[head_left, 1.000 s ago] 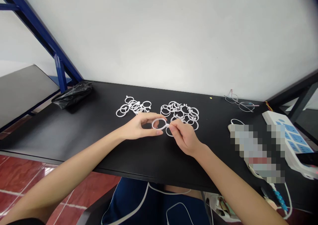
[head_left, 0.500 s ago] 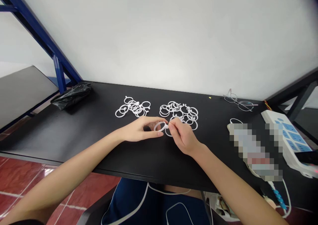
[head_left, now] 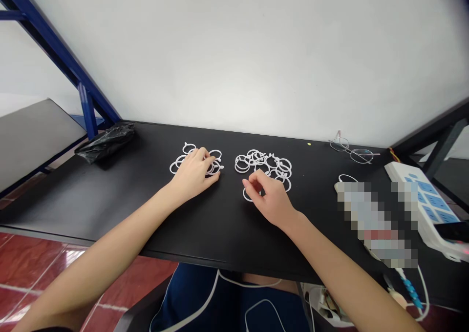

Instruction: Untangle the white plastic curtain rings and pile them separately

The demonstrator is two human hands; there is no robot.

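My left hand (head_left: 196,173) lies over the left heap of white plastic rings (head_left: 177,166), its fingers spread and the thumb apart. Its palm and fingers cover part of that heap, and no ring shows lifted in it. At the near edge of the right heap of white rings (head_left: 284,166), my right hand (head_left: 270,197) hovers with loosely curled fingers, and nothing shows between them. One single white ring (head_left: 247,195) is partly hidden under its fingertips. Small knobs stick out from the rings.
A crumpled black plastic bag (head_left: 106,141) is at the table's left end. Eyeglasses (head_left: 351,149) lie at the back right. Further right are a blurred-out phone (head_left: 373,224) with a cable and a white power strip (head_left: 425,205). A white wall stands behind the black table (head_left: 120,195).
My left hand has left my right hand and moved left onto the left heap. The ring held between both hands is no longer there. My right hand has stayed nearly in place, its pinch loosened.
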